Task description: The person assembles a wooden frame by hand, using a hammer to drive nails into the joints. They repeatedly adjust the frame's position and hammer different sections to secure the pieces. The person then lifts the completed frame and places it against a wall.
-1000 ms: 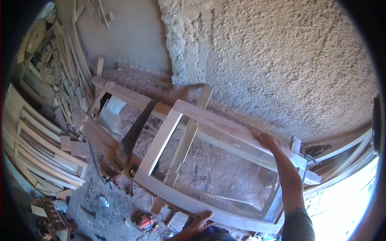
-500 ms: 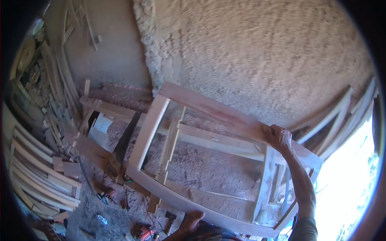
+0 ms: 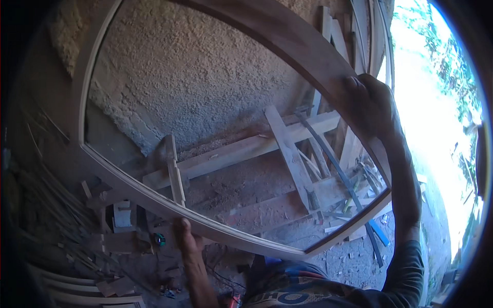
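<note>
Both hands hold up a large wooden frame [image 3: 295, 36], tilted close in front of me with its opening uncovered. My right hand [image 3: 377, 108] is closed around the upper right bar, its arm reaching up along the right side. At the lower bar, left of the middle, my left hand [image 3: 189, 241] grips with the thumb on the near face; its other fingers are hidden behind the wood. A stepped inner edge runs along the lower bar. Through the opening, a notched wooden strip [image 3: 175, 172] and a flat crosspiece [image 3: 290, 159] lie across the bench beams [image 3: 226, 159].
A rough wall [image 3: 205, 77] stands behind the bench. Long boards [image 3: 334, 38] lean at the far right, beside a bright opening [image 3: 426, 102]. Curved timber pieces [image 3: 87, 288] are stacked at lower left. Near my left hand sits a green tool [image 3: 160, 239]. Scraps and dust cover the ground.
The frame has been lifted off the bench beams and tilted up toward me, both hands still on it. My left hand has moved leftward relative to my body, and the view has turned right.
</note>
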Motion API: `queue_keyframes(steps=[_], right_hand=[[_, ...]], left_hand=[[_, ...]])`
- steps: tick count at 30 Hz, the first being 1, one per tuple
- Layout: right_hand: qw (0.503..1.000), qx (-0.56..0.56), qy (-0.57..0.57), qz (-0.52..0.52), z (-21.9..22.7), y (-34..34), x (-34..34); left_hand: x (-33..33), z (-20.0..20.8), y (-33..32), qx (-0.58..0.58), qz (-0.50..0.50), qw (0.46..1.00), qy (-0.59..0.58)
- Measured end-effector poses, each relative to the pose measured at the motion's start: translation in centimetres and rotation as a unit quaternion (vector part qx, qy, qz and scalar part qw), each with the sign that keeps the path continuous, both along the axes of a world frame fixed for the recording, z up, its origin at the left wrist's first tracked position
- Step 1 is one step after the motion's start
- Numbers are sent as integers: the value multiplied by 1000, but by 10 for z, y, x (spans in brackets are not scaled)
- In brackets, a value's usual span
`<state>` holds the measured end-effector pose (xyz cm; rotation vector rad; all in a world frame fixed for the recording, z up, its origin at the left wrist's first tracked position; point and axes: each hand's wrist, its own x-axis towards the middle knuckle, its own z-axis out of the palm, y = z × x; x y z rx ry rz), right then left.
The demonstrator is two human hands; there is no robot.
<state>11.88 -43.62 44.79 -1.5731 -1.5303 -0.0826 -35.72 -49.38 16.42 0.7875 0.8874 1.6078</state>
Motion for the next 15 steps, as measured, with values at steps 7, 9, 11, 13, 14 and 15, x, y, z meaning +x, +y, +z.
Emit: queue_keyframes(steps=[7, 9, 11, 13, 14, 15], right_hand=[[955, 43, 272, 111, -16, -53, 6], [931, 66, 343, 102, -31, -52, -15], [911, 78, 400, 71, -46, -52, -23], [873, 63, 452, 170, -80, -43, -17], [850, 60, 492, 180, -91, -45, -32], [818, 54, 537, 199, -104, -43, -53]], left_hand=[[-26, 177, 64, 63, 72, 985, 145], [-18, 220, 83, 53, 104, 975, 189], [-17, 258, 111, 57, 90, 959, 263], [-6, 293, 138, 67, 122, 921, 363], [-10, 304, 162, 91, 121, 900, 408], [-26, 320, 184, 113, 128, 872, 459]])
